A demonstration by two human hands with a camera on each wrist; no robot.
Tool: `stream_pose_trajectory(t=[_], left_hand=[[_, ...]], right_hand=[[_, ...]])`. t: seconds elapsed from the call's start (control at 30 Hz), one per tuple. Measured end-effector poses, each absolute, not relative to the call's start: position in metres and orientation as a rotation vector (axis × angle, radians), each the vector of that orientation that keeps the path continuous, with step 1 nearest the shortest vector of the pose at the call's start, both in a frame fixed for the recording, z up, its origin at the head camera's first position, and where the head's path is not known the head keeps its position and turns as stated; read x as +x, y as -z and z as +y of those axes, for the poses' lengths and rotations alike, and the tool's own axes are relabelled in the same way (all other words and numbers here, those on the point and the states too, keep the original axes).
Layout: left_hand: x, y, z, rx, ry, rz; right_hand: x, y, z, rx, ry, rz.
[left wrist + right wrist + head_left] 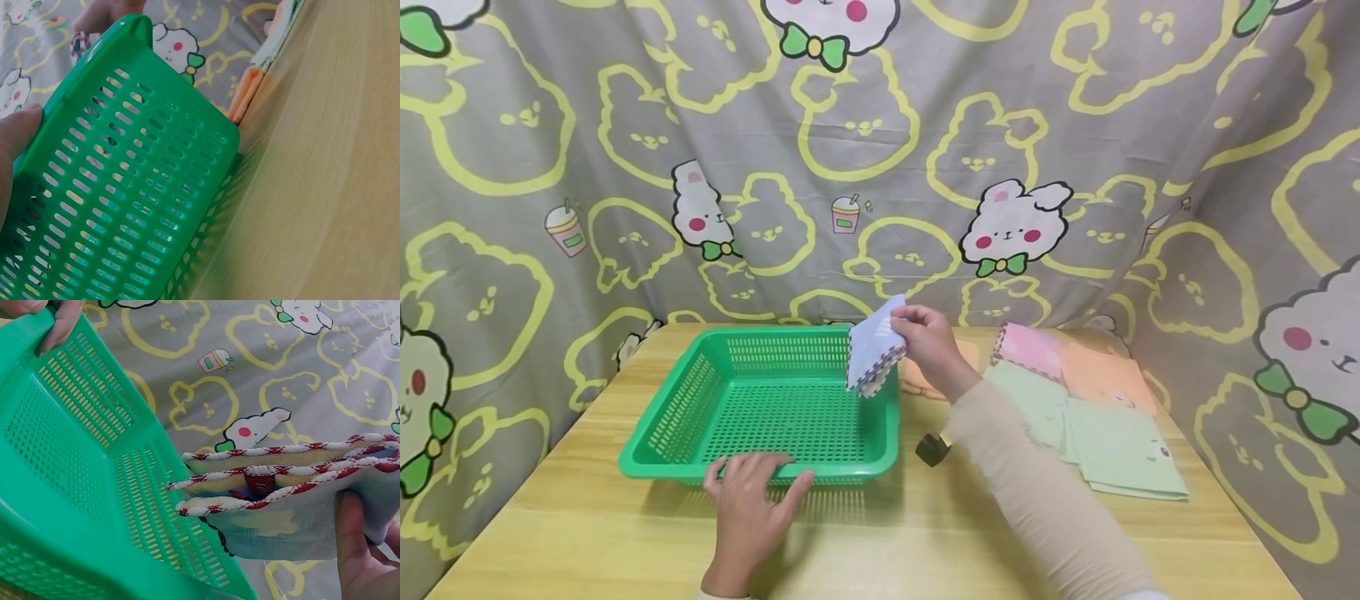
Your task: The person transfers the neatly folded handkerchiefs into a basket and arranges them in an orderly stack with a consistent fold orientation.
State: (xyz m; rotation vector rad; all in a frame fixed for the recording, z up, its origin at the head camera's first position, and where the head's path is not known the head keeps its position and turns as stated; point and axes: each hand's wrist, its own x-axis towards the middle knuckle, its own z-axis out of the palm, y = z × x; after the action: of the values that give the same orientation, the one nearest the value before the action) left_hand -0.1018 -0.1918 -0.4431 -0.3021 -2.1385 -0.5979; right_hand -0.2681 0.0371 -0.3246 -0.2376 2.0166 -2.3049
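Note:
My right hand (928, 346) pinches a folded light-blue cloth (874, 340) by its edge, over the right end of a green plastic basket (760, 471). In the right wrist view the cloth (269, 534) shows several folded layers edged in red and white stitching, with a small red tag (259, 482). My left hand (752, 500) grips the basket's near rim, fingers over the edge and thumb along the outside. The perforated wall (125, 175) fills much of the left wrist view. Inside, the basket's slotted floor shows with nothing lying on it.
On the wooden table (880, 550), right of the basket, lie folded cloths: pink (1033, 350), orange (1108, 379) and pale green (1123, 450). Another orange cloth (962, 358) is partly behind my right hand. A small black object (932, 450) sits by my forearm. A patterned curtain (880, 150) hangs behind.

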Motion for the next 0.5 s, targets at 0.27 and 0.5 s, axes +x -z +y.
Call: stream_pose_trajectory(t=[0.27,0.5], left_hand=[[-0.101,0.444,-0.191,-0.307,0.611,-2.143],[-0.103,0.443,-0.191,-0.311,0.603,-2.139]], right_hand=[[-0.268,0.328,0.032,-0.212,2.302,2.0],[-0.272,0.33,0.025,-0.197,2.334,1.934]])
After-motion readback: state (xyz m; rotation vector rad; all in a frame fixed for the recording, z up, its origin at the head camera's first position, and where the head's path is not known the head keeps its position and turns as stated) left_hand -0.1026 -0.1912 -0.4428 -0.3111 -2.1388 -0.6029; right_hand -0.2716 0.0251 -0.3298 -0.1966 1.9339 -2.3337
